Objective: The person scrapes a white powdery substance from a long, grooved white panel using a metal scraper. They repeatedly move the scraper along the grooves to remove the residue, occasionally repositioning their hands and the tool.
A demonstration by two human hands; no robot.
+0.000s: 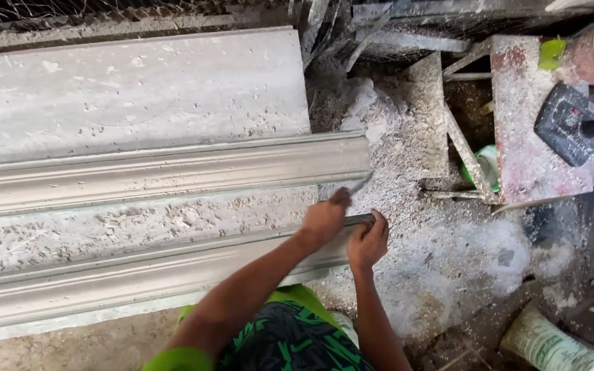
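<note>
Two long grey moulded cornices are seen lying side by side on the dusty worktop (132,89), both already cast with their profile formed along the whole visible length. The far cornice (173,172) is untouched by either hand. Work is being done at the right end of the near cornice (139,275), where a thin blade (360,184) is gripped in the left hand (324,218), the fingers clenched round its handle and the tip pointing up and to the right, just past the end of the far cornice. The right hand (369,240) is closed over the end edge of the near cornice, steadying it.

The shaping is judged to be largely done; what appears left is the trimming of this end, since the surfaces between the profiles are still strewn with crumbs and shavings. White plaster debris (448,261) is heaped on the floor just beyond the ends. A black-headed mallet (568,124) lies well apart on a spattered stool (527,137) to the right.
</note>
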